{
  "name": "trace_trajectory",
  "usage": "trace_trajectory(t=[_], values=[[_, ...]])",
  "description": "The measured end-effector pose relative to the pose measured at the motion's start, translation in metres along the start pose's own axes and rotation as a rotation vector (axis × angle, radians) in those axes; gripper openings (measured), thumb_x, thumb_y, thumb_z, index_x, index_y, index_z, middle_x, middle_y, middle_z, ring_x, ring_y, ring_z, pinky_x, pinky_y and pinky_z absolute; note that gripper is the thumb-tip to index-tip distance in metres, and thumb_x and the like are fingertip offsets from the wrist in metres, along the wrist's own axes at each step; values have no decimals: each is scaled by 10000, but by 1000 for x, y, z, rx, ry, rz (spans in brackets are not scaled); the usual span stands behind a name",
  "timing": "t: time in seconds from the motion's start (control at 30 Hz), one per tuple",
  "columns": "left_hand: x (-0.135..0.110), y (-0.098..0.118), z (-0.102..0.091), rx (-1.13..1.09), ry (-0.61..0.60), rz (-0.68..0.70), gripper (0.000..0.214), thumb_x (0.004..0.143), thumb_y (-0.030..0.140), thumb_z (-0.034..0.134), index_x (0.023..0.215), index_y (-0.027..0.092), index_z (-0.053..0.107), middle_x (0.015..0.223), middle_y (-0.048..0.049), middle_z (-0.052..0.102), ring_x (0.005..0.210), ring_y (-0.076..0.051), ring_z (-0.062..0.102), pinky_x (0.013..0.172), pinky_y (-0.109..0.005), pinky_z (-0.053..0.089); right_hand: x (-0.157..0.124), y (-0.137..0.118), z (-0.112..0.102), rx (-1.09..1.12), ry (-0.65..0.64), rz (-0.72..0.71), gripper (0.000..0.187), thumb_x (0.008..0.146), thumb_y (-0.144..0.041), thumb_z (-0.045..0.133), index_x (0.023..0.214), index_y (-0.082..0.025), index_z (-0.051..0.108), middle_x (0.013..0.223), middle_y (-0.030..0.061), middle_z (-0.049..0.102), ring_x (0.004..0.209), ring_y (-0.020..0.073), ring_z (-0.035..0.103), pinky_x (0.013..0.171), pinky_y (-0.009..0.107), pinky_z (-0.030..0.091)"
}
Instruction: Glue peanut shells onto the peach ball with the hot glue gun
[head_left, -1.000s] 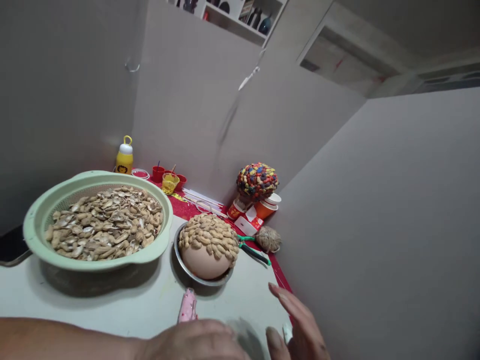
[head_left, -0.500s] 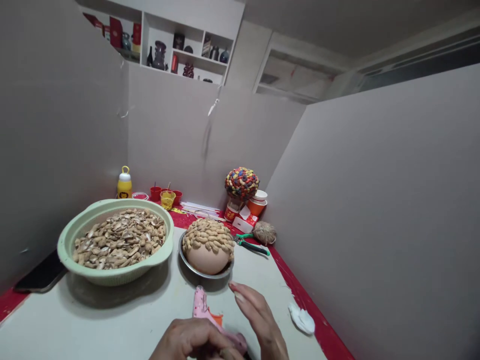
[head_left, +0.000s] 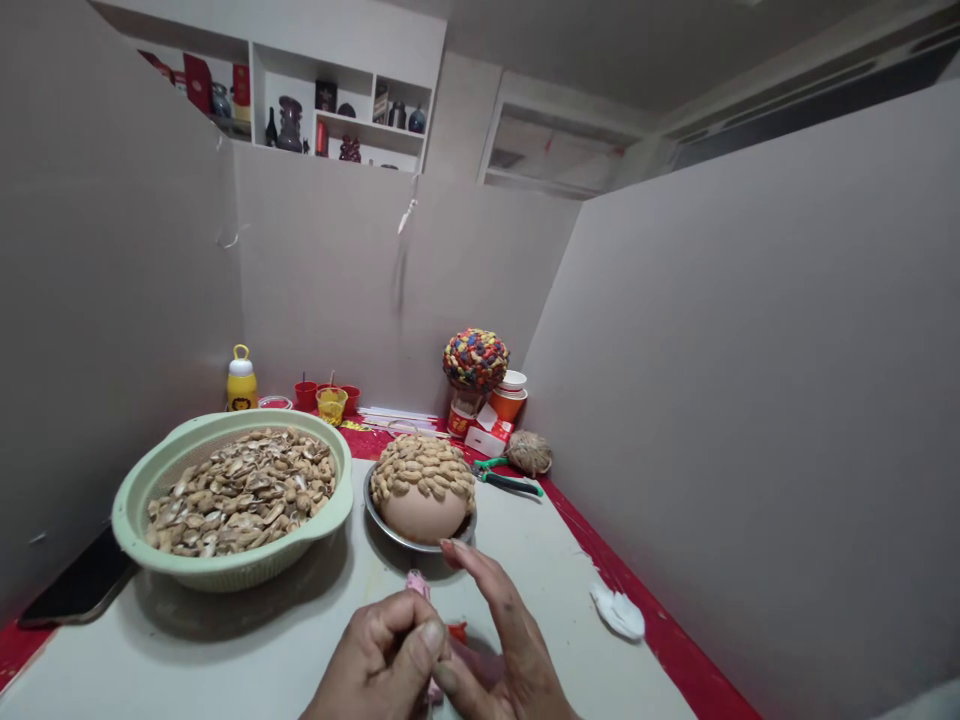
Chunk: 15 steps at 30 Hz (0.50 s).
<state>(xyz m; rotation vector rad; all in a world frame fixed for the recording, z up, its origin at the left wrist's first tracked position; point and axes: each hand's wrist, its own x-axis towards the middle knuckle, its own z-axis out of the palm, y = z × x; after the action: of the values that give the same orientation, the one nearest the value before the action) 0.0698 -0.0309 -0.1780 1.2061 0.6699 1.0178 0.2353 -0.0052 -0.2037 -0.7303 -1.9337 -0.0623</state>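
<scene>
My left hand point(head_left: 382, 655) is curled at the bottom middle, thumb pressed against the fingers of my right hand point(head_left: 499, 640). A pink glue gun point(head_left: 417, 584) pokes out between and beneath them; which hand grips it is unclear. My right hand's fingers stretch forward over it, toward a metal dish point(head_left: 384, 525) holding a tan ball point(head_left: 424, 515) whose top is covered with peanut shells. To the left stands a pale green colander point(head_left: 315, 520) heaped with peanut shells.
A dark phone point(head_left: 79, 580) lies at the left edge. White crumpled tissue point(head_left: 619, 610) lies at the right. At the back are green-handled pliers point(head_left: 510, 482), a twine ball point(head_left: 529, 452), a multicoloured ball point(head_left: 475, 358) on cups, small paint cups point(head_left: 330, 400) and a yellow bottle point(head_left: 241, 382). Grey partitions enclose the table.
The view has tilted up and back, and both hands have come up into view. My right hand has moved left to meet my left hand over the pink glue gun.
</scene>
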Motion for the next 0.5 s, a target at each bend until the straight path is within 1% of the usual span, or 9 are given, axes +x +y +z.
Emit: trace_trajectory(t=[0.07,0.13,0.2,0.27,0.33,0.4,0.47,0.5], values=[[1,-1,-4,27,23,33,487,824,630,571,663,190,440,571,59,364,504,-79,289,485,-199,279,1,3,-5,-9,-32,14,632,961,-556,424,1455,-173,330,1324,156,543,1203,277,542,974,372,490],[3,-4,-10,81,61,75,511,830,649,538,631,197,408,568,55,351,521,-91,297,492,-206,285,3,6,-14,-1,-115,39,532,993,-485,400,1435,-196,341,1282,141,567,1166,248,565,959,349,495],[7,-8,-18,135,129,94,534,846,658,495,591,206,369,541,56,330,517,-99,292,488,-217,278,3,10,-23,-21,-252,32,429,992,-362,454,1390,-221,380,1207,114,610,1082,213,609,904,307,520],[13,-12,-26,188,234,105,528,871,626,463,566,212,340,519,59,312,506,-102,282,485,-227,268,-1,17,-32,-71,-402,47,410,937,-291,552,1325,-227,438,1138,98,645,1000,201,643,838,281,545],[21,-17,-32,236,342,128,480,887,537,474,564,217,318,518,63,309,509,-103,283,500,-232,276,-8,25,-38,-127,-540,114,442,878,-295,638,1283,-215,481,1108,100,662,970,211,658,818,286,555],[29,-22,-35,276,419,158,420,852,414,540,573,222,293,536,68,309,526,-102,292,521,-230,289,-18,32,-41,-145,-670,181,509,823,-294,695,1283,-200,500,1117,110,668,981,225,662,834,299,555],[35,-27,-37,275,469,174,370,793,300,585,592,225,284,562,73,310,545,-102,303,538,-225,303,-26,38,-41,-131,-759,210,565,791,-264,704,1309,-187,492,1159,126,664,1014,240,660,866,313,548],[37,-29,-37,265,483,174,344,771,262,589,602,225,291,574,74,317,552,-103,312,542,-223,310,-29,40,-40,-118,-776,209,574,788,-248,692,1319,-182,485,1180,134,660,1031,246,657,880,319,543]])
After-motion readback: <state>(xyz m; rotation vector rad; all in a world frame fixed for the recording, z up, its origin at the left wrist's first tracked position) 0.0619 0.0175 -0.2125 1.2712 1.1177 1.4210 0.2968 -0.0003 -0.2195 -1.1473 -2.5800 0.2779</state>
